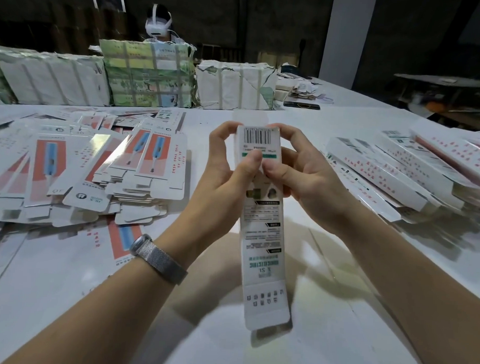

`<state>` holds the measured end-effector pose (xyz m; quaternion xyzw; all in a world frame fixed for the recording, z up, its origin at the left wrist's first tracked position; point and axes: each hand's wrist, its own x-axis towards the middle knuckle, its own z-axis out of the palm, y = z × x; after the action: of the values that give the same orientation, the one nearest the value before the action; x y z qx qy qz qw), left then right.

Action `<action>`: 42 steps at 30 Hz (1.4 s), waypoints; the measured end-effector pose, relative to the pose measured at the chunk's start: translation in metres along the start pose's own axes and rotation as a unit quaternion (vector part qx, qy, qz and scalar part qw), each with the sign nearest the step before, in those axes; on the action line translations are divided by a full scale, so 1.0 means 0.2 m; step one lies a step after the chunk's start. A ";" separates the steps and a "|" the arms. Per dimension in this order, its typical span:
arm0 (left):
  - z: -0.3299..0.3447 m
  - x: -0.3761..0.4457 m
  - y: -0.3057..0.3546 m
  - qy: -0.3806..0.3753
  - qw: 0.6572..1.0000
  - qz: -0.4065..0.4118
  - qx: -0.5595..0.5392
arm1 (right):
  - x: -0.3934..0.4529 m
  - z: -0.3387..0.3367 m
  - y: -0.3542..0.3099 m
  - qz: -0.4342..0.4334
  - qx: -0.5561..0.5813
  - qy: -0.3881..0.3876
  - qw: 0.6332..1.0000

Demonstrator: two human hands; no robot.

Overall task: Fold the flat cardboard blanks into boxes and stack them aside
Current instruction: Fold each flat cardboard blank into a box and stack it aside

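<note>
White desk [323,348]: fanned heap of flat white-and-red printed cardboard blanks [98,163] on the person's left, row of folded long white boxes [397,171] stacked on the right. Held upright above the desk between them is one long narrow white printed carton with a barcode [262,223], far end up, its top tuck flap standing unfolded. Left hand [228,165] and right hand [302,170] both grip its upper part, fingers [221,132] curled round the edges, thumbs pressed on the face. Judged step: closing the top end; next needs the flap bent and tucked in, then the near end.

White table [295,347] in dim room, dark back wall [279,28], pale pillar [347,38] at right.
</note>
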<state>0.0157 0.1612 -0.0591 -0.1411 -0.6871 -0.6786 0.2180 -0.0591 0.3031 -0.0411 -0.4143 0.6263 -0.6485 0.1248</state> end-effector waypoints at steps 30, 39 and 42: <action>0.08 -0.03 -0.02 -0.083 0.992 -0.094 -0.010 | 0.03 -0.10 -0.03 -0.029 -0.024 0.142 0.989; 0.05 -0.03 0.00 -0.108 0.989 -0.099 -0.006 | 0.03 -0.13 -0.04 -0.030 -0.037 0.137 0.989; 0.06 -0.03 0.00 -0.103 0.990 -0.096 -0.018 | 0.03 -0.14 -0.04 -0.023 -0.041 0.116 0.992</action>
<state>0.0201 0.1728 -0.0628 -0.1479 -0.7043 -0.6900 0.0773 -0.0794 0.3214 -0.0278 -0.3551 0.6528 -0.6689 0.0189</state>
